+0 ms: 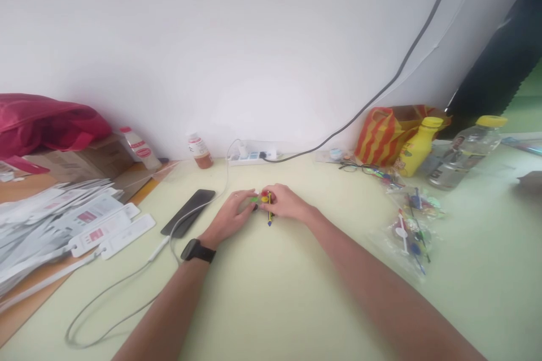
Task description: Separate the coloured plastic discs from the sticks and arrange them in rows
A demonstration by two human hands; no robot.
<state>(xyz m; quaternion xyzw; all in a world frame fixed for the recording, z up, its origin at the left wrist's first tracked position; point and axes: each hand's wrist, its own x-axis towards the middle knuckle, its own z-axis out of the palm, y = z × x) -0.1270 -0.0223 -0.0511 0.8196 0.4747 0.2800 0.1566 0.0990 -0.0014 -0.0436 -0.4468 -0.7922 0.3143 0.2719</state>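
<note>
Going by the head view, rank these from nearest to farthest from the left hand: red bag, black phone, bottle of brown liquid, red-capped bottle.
From the left hand:
1. Black phone, just to its left.
2. Bottle of brown liquid, beyond the phone.
3. Red-capped bottle, farther left.
4. Red bag, far left.

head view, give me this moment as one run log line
left hand: at green piece, contact unclear | right hand: holding yellow-and-blue piece | black phone: left of hands | clear packets: right
</note>
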